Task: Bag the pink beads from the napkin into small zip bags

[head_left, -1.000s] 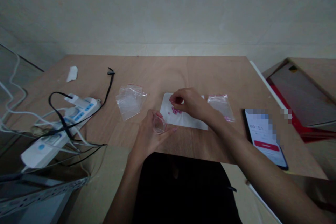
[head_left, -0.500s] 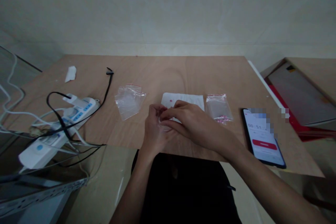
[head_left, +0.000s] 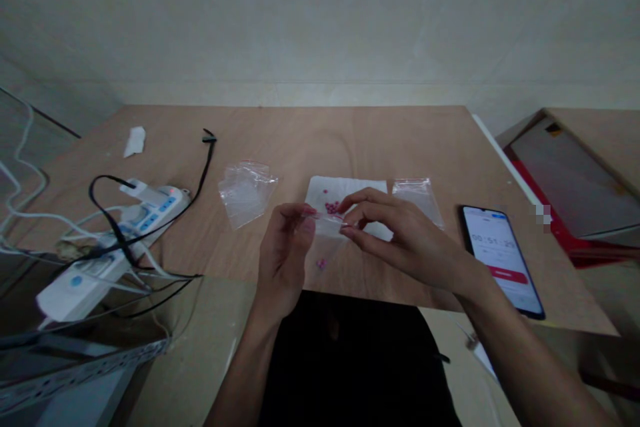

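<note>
Between my two hands hangs a small clear zip bag (head_left: 327,235), with a few pink beads (head_left: 321,263) at its bottom. My left hand (head_left: 286,247) pinches the bag's upper left edge between thumb and fingers. The upper right edge is pinched by the fingertips of my right hand (head_left: 393,227). Behind the bag lies a white sheet (head_left: 350,185), partly hidden by the bag and my right hand. Several loose pink-red beads (head_left: 331,207) are on it in a cluster, with one set apart.
A stack of clear bags (head_left: 246,192) lies to the left, and another clear bag (head_left: 416,197) to the right, partly covered by my hand. A phone (head_left: 500,257) rests near the right edge. At left are a power strip (head_left: 145,220), cables and a white scrap (head_left: 135,141).
My hands were close together over the sheet, fingers touching. Now they are apart, with the bag stretched between them and its beads showing. The bead cluster on the sheet has come into view.
</note>
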`<state>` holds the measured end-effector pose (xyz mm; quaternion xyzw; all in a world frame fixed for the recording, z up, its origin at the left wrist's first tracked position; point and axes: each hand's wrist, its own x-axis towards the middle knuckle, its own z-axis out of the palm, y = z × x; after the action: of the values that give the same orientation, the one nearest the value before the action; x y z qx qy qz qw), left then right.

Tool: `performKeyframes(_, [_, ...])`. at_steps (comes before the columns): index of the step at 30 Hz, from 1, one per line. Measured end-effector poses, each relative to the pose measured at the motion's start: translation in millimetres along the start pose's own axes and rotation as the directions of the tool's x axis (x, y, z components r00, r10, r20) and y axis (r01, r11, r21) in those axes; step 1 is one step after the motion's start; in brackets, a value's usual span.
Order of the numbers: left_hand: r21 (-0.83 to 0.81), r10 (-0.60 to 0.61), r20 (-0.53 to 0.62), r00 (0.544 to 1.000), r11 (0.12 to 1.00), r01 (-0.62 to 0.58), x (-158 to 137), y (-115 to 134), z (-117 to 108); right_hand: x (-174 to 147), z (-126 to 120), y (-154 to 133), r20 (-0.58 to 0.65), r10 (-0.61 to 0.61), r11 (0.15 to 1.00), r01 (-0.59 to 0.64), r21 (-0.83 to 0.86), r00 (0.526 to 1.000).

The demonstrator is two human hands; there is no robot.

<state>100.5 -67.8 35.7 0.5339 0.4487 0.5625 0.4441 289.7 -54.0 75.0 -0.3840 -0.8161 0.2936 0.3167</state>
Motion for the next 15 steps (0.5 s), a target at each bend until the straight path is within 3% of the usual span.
performKeyframes(2, [0.062,-0.035,-0.045,0.998,0.997,0.038,4.1,5.9,1.3,-1.7,1.4,1.1,-0.062,0.062,0.997,-0.059,0.054,0.996])
performKeyframes(8, [0.118,-0.056,-0.006,0.998,0.991,0.056,8.5,5.6,-3.9,-7.2,9.5,9.1,-0.264,0.217,0.945,-0.135,0.297,0.94])
performKeyframes(15, [0.096,0.016,-0.018,1.0,0.995,-0.014,6.9,7.9,-0.5,-5.8,15.5,7.2,-0.378,0.352,0.87,-0.151,0.47,0.856])
